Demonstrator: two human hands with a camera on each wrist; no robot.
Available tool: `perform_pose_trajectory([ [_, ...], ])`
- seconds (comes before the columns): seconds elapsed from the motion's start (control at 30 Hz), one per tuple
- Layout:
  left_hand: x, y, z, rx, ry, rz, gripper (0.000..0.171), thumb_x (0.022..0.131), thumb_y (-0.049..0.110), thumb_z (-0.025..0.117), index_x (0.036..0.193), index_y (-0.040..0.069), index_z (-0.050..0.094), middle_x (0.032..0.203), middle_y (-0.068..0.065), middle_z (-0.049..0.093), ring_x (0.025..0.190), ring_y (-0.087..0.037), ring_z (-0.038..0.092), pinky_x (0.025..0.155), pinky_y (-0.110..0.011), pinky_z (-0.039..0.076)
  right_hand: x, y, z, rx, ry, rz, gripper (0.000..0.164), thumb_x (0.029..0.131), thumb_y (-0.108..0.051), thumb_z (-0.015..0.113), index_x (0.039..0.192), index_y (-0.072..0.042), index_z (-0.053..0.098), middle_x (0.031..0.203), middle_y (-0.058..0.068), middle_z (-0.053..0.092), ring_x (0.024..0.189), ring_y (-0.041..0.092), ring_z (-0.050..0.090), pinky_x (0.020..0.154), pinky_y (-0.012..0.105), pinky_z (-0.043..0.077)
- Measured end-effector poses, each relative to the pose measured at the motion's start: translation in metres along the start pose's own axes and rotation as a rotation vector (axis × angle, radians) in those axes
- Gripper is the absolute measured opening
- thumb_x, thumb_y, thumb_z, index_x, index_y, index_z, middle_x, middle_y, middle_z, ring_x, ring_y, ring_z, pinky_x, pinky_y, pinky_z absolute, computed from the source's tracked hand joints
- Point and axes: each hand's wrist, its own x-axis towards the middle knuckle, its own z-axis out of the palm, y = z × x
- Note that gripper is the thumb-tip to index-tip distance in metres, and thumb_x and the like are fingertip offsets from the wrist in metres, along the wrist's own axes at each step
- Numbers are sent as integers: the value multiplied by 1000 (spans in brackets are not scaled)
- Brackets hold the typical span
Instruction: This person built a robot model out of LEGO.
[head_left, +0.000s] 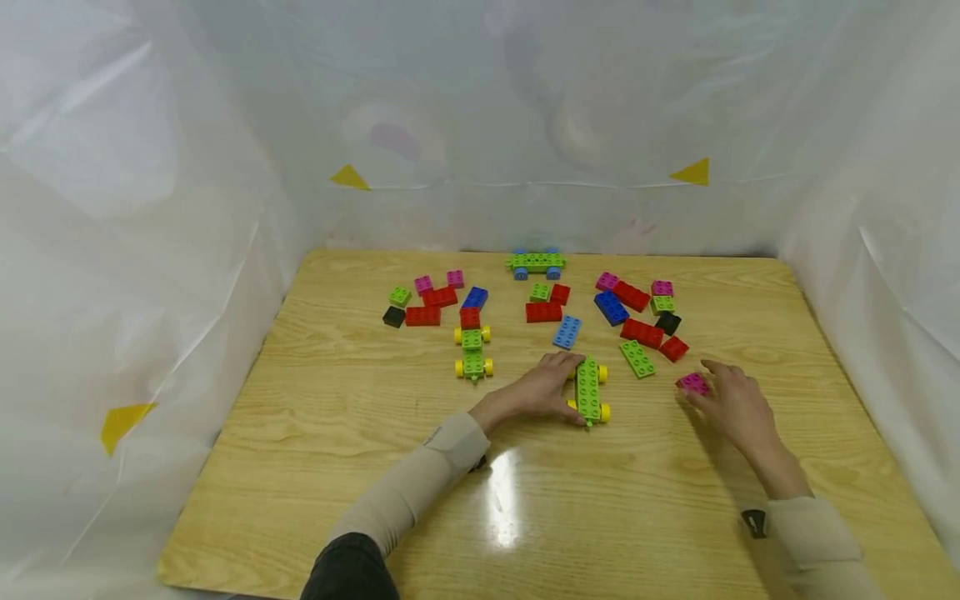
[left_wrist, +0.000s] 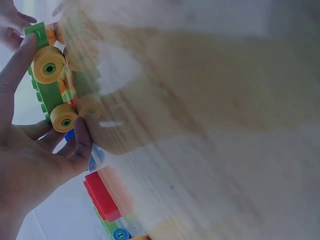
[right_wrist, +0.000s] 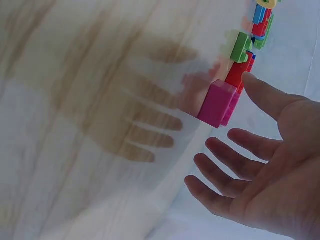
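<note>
My left hand [head_left: 534,392] holds a green toy car base [head_left: 588,388] with yellow wheels on the tabletop. Its thumb is at the near end and its fingers at the far end; the left wrist view shows fingertips by one yellow wheel [left_wrist: 64,118]. To the right, my right hand [head_left: 741,410] hovers over a pink brick [head_left: 692,383], thumb and fingers spread on either side. In the right wrist view the fingers stand apart from the pink brick [right_wrist: 218,104], with nothing in their grasp.
Left of the held base stands another yellow-wheeled base [head_left: 473,360] with a red brick [head_left: 470,317] at its far end. A blue-wheeled base [head_left: 536,262] is at the table's back edge. Loose bricks, such as a green one [head_left: 637,358] and a light blue one [head_left: 567,332], lie between.
</note>
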Motion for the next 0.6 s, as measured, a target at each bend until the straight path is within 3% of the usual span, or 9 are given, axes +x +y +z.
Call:
perform_pose_trajectory([
  [0.37,-1,-2,2,-34,9,-15,102,75,48,80,152,13,24,153,-3,30,140,-20,27,110,-32,30,3,3,7,-63,5,33,62,86,-34,72,120,14,54,109,37,54,93,54,53,67,60,47],
  [0.47,-1,-3,2,-33,11,-16,102,75,49,79,153,13,23,153,-3,30,140,-20,27,110,-32,30,4,1,7,-82,24,49,57,85,-33,73,112,14,59,99,33,59,81,47,57,57,51,48],
  [0.6,-1,-4,2,-39,9,-8,101,76,49,79,153,13,23,153,-3,30,140,-20,27,110,-32,31,4,-2,6,-79,22,115,49,85,-35,72,101,11,63,82,23,60,65,30,54,45,36,40],
])
